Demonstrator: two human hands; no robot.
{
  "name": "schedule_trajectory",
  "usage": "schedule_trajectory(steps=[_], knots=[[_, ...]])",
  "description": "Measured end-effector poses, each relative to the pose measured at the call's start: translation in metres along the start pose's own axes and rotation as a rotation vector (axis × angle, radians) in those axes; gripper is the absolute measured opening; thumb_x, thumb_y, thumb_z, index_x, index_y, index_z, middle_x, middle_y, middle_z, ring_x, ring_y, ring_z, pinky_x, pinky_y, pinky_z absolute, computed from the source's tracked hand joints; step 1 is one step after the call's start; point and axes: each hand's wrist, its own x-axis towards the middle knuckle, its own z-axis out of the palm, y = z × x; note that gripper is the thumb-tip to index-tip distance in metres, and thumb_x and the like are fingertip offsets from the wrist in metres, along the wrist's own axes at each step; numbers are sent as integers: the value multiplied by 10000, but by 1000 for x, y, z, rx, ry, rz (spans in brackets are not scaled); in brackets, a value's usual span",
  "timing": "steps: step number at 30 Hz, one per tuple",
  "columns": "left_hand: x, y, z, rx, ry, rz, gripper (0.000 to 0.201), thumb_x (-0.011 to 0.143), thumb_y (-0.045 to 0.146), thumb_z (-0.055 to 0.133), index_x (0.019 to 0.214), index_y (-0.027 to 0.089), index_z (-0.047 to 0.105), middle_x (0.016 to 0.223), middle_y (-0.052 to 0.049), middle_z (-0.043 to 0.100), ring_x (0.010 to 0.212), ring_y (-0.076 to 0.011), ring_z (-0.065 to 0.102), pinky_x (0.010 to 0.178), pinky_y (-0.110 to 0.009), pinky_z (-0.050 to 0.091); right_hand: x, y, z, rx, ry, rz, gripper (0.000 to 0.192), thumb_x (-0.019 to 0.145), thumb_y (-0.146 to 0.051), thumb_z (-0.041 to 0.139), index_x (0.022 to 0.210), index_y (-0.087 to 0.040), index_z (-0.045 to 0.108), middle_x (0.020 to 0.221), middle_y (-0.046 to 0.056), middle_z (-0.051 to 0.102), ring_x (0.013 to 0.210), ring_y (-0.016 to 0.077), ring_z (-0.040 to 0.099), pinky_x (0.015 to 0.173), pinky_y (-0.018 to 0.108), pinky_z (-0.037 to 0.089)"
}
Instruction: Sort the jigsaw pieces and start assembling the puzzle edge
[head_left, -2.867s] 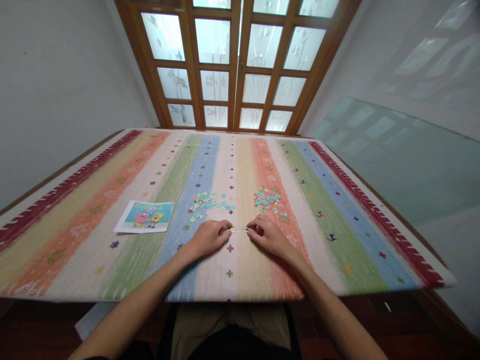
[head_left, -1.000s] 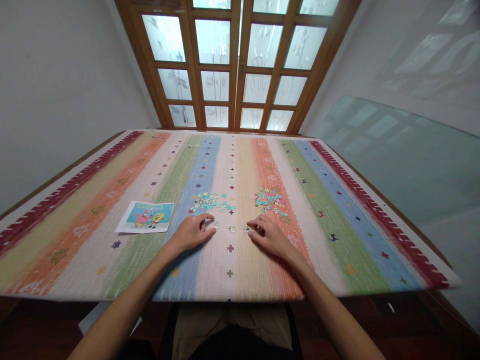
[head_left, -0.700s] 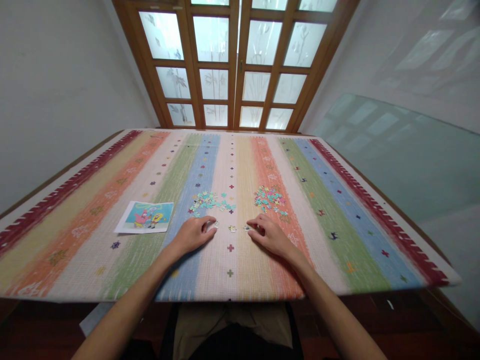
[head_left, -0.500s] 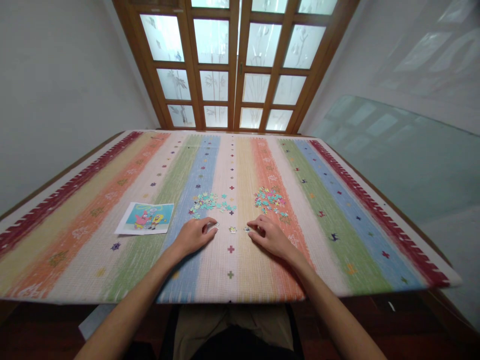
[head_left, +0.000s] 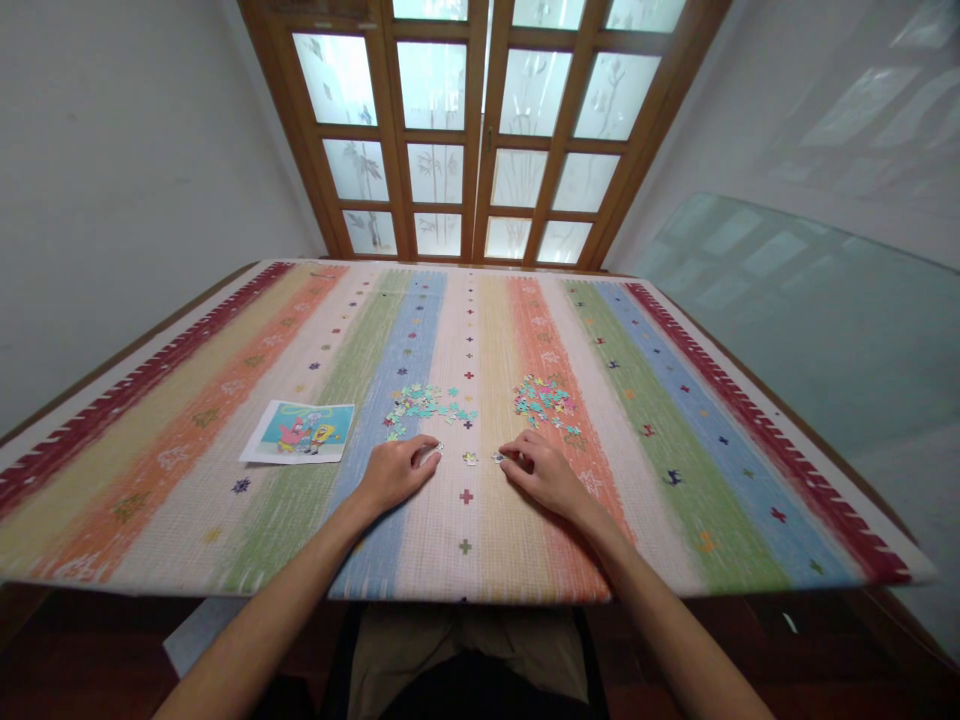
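My left hand (head_left: pixel 397 474) rests low over the striped tablecloth, its thumb and forefinger pinching a small jigsaw puzzle piece (head_left: pixel 440 449). Opposite it, my right hand (head_left: pixel 544 478) has its thumb and fingertips closed at another puzzle piece (head_left: pixel 498 457). Between the two hands a single loose puzzle piece (head_left: pixel 469 459) lies on the cloth, apart from both. Beyond the left hand spreads a heap of mostly turquoise pieces (head_left: pixel 420 400). A second, multicoloured heap (head_left: pixel 543 398) lies beyond the right hand.
A printed cartoon picture (head_left: pixel 304 434) lies left of my left hand. The striped cloth (head_left: pixel 465 570) covers a wide table, whose near edge is under my forearms. Wooden doors with glass panes (head_left: pixel 480 140) stand behind it; a pale glass panel (head_left: pixel 787 340) is at the right.
The whole view has shifted slightly. Both hands keep their pinch, with almost no movement relative to the cloth. The heaps and the middle piece stay put.
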Motion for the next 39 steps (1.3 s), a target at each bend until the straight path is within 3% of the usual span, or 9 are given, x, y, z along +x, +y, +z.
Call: schedule_trajectory(steps=[13,19,25,29,39], knots=[[2,-6,4,-163,34,63,285,901,373,588,1063,194,740,557,45,516,527,-127,478,608,-252,379,2,-3,-5,-59,2,-25,152,882,-199,625,994,-186,725,866,52,622,800,194,578,760,333,465],[6,-2,1,-264,5,55,279,907,380,553,944,172,736,531,58,449,511,-123,421,579,-254,334,13,-14,-1,-37,-16,-74,161,907,-202,628,1018,-181,743,892,67,651,846,196,597,799,341,474],[10,9,-8,-464,-95,46,298,889,414,561,865,164,721,584,40,504,540,-115,415,551,-246,312,22,-21,7,-15,-30,-152,169,918,-214,626,1024,-189,756,894,68,646,832,192,601,788,336,485],[15,22,-11,-653,-207,-61,297,860,427,594,850,156,715,531,56,452,483,-101,338,493,-244,249,22,-23,8,-5,-37,-251,189,912,-227,629,1061,-207,745,912,72,651,830,201,595,781,350,492],[32,43,1,-872,-343,-136,279,805,413,650,795,142,716,477,68,396,449,-82,300,476,-245,207,14,-25,-2,-80,64,-335,178,900,-274,652,1052,-214,722,906,79,656,851,222,599,768,349,487]])
